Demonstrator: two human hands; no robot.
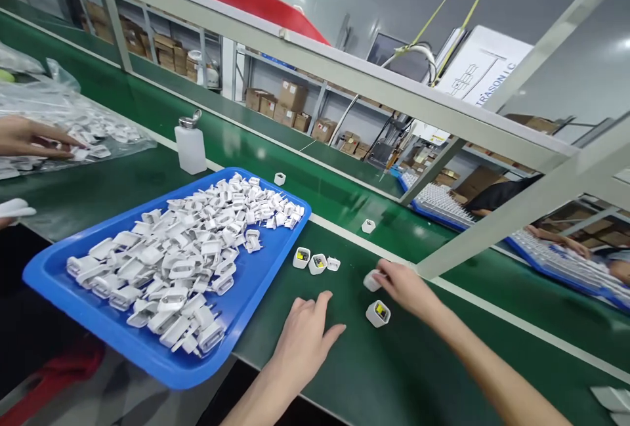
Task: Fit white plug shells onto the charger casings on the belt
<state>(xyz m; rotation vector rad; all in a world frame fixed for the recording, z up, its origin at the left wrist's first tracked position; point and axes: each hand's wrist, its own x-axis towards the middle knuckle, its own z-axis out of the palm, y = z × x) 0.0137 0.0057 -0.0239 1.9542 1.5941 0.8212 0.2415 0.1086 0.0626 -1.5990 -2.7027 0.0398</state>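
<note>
My right hand (401, 286) has its fingers closed on a white charger housing (371, 280) at the table surface. Just below it stands another white charger housing (378, 314), with yellow and dark parts visible inside. My left hand (306, 334) hovers over the green table with thumb and forefinger apart, holding nothing. Beyond it are two more open housings (302, 257) with yellow parts inside, and a small white plug cover (333, 264) lies beside them. To the left, a blue tray (266, 295) holds a heap of white plug covers (182, 262).
Single white housings (368, 226) sit on the green conveyor belt (339, 206). A white pump bottle (190, 147) stands behind the tray. At far left, another person's hand (34, 137) reaches over a plastic bag (113, 134) of white parts. A metal frame post (492, 222) rises at right.
</note>
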